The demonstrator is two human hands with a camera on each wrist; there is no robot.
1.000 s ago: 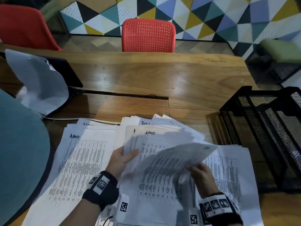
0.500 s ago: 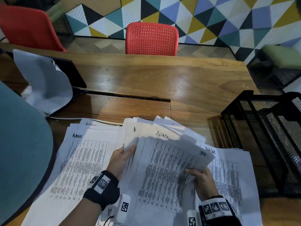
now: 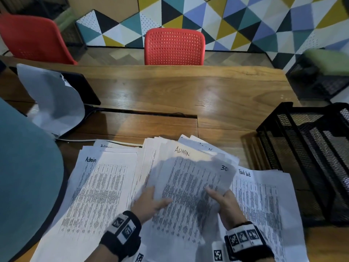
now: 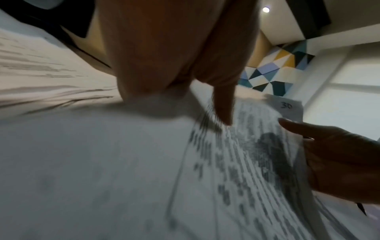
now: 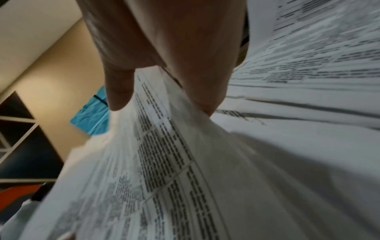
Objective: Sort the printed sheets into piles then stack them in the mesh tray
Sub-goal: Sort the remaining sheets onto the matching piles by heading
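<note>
Paper everywhere: printed sheets fanned over the near half of the wooden table (image 3: 188, 91), and none in the mesh tray (image 3: 294, 140) as far as I can see
Sheet in play: the one marked "30" (image 3: 190, 186), lifted a bit off the middle heap, long axis running away from the person and tilted slightly right
Left hand (image 3: 149, 203): thumb on top of that sheet's left edge, fingers tucked under it, so it's pinching the sheet
Right hand (image 3: 224, 203): pinches the sheet's right side, thumb on the print, and the right wrist view shows the paper crumpling between thumb (image 5: 119, 91) and finger
Piles so far: an "Admin" pile (image 3: 98, 186) to the left, an "ADMIN" sheet (image 3: 181, 150) just behind the held one, a "Task list" pile (image 3: 264, 195) to the right, touching the right hand
Key relation: tray sits well off to the right by the table edge, so the right hand is nearer to it
Room to move: bare table beyond the heaps is wide open; the near side is all overlapping paper
Not sure: left wrist view is pretty blurry, so how many sheets are actually in the pinch is probably one but can't say for certain
Stage: looks like still sorting, stacking not started
</note>
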